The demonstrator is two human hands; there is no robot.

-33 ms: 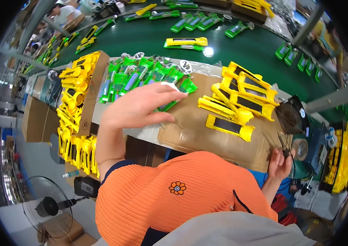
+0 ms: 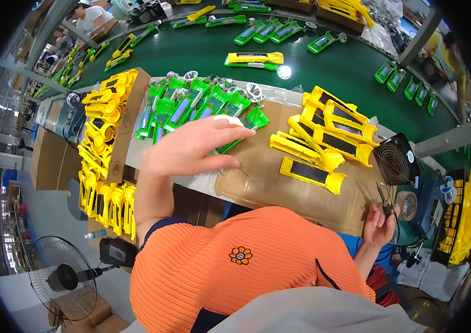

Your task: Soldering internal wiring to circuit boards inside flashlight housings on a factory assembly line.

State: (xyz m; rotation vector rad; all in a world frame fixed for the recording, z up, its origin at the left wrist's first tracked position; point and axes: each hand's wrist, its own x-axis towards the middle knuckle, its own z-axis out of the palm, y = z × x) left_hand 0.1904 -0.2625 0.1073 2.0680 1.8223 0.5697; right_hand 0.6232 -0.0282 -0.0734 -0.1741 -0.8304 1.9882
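Observation:
My left hand (image 2: 199,145) hovers palm down at the right edge of a heap of green plastic parts (image 2: 180,108), with its index finger stretched out and its thumb apart. Some white material (image 2: 228,119) shows beside its knuckles, and its other fingers are partly hidden. Near the right end of the bench, my right hand (image 2: 380,225) is closed around the dark handle of what looks like a soldering iron (image 2: 387,210), its thin end pointing up. Between the hands lie several yellow plastic housings with dark panels (image 2: 330,130) on a cardboard sheet (image 2: 257,186).
Beyond the bench runs a green conveyor belt (image 2: 191,50) carrying green and yellow pieces. A carton of yellow housings (image 2: 102,119) stands at left. A black fan unit (image 2: 395,160), a wire spool (image 2: 407,205) and a blue box (image 2: 427,213) crowd the right side. Another person (image 2: 91,19) sits far left.
The whole view has shifted very slightly. Both hands keep the same pose and place over the bench.

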